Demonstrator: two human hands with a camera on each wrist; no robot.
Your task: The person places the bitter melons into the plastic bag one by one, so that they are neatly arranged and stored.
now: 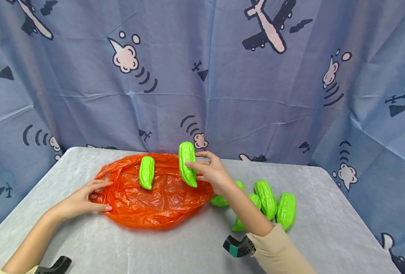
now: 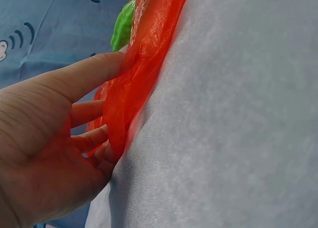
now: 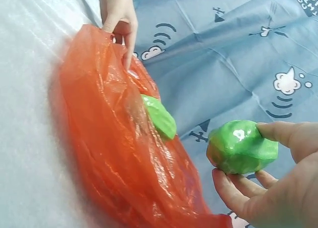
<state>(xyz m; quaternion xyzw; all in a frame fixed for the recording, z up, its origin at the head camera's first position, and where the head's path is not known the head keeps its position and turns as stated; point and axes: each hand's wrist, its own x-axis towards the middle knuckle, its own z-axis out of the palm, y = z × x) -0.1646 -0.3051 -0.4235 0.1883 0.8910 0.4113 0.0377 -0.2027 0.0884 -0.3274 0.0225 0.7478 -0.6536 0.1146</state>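
A bright green bitter melon [image 1: 187, 161] with a glossy, bumpy skin is pinched between thumb and fingers of my right hand [image 1: 213, 174], held over the right part of an orange plastic bag [image 1: 154, 216]. The bag lies spread on the table, its mouth wide and facing up. At its left rim, my left hand [image 1: 88, 201] grips the thin film, thumb on one side and fingers on the other, as the left wrist view shows. Another bitter melon [image 1: 146, 173] lies within the bag's mouth, left of the raised one; the right wrist view shows it partly behind the film.
Several more bitter melons [image 1: 266, 199] lie on the table right of the bag, some partly hidden under my right forearm. A pale cloth covers the table [image 1: 329, 228]. Behind it hangs a blue curtain [image 1: 175, 76] printed with planes and clouds.
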